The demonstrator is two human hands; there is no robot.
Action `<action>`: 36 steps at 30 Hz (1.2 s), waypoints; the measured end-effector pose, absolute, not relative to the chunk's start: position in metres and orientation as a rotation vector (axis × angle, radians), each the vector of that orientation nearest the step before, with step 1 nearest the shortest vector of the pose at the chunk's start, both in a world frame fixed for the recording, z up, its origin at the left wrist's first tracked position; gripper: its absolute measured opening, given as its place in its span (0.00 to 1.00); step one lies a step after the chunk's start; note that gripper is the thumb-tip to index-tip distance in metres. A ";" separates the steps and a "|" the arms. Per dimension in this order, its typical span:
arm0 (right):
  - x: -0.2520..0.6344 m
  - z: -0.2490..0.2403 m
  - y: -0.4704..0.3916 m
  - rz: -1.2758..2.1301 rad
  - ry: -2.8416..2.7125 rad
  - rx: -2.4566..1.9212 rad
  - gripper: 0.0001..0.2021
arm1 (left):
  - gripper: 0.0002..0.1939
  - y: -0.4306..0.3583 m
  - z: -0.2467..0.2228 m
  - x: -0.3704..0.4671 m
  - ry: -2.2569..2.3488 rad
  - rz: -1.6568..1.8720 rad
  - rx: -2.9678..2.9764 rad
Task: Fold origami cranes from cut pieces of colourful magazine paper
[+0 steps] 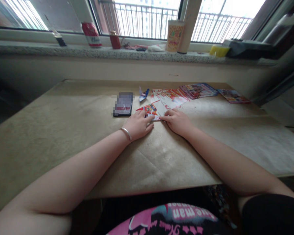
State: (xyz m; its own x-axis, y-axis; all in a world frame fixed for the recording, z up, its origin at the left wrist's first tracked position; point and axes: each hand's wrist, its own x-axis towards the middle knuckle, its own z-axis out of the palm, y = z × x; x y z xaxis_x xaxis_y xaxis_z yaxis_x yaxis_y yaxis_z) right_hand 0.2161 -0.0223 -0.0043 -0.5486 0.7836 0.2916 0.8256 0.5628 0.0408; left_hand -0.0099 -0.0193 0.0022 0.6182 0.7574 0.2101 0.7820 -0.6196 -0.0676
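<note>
The person's left hand (138, 124) has its fingers spread, the right hand (178, 121) its fingers bent; whether that one pinches, I cannot tell. Both touch the near edge of a printed sheet (159, 107), which runs crosswise between them, the rest lying beyond their fingertips.

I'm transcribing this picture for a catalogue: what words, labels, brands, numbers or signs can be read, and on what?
"man": shirt; its other lettering is unclear.
Red-and-white can: script, too blurred.
Patterned cup: lettering, too blurred.
Paper sheet, printed sheets: too small.
Phone: pixelated.
</note>
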 end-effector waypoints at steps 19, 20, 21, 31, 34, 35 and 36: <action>0.214 0.007 -0.031 -0.264 -2.578 -1.475 0.16 | 0.25 -0.023 0.004 -0.009 -1.254 -0.224 -2.679; 0.214 0.007 -0.031 -0.259 -2.570 -1.476 0.16 | 0.25 -0.023 0.004 -0.009 -1.261 -0.225 -2.679; 0.215 0.007 -0.031 -0.250 -2.564 -1.472 0.16 | 0.25 -0.023 0.004 -0.009 -1.268 -0.226 -2.683; 0.217 0.005 -0.029 -0.152 -2.537 -1.436 0.16 | 0.24 -0.023 0.003 -0.005 -1.277 -0.280 -2.703; 0.218 0.004 -0.028 -0.137 -2.538 -1.406 0.16 | 0.23 -0.021 0.000 -0.003 -1.164 -0.300 -2.780; 0.218 0.004 -0.028 -0.136 -2.534 -1.398 0.16 | 0.24 -0.020 -0.001 -0.003 -1.140 -0.302 -2.807; 0.219 0.003 -0.028 -0.135 -2.530 -1.390 0.16 | 0.25 -0.019 -0.001 -0.003 -1.132 -0.302 -2.827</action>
State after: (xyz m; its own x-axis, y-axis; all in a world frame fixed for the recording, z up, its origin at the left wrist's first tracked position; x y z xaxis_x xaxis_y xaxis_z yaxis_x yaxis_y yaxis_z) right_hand 0.2187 -0.0277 0.0032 -0.5128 0.8174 0.2624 0.8406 0.5401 -0.0398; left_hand -0.0027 -0.0189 -0.0013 0.7072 0.6744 0.2122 0.6904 -0.7234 -0.0018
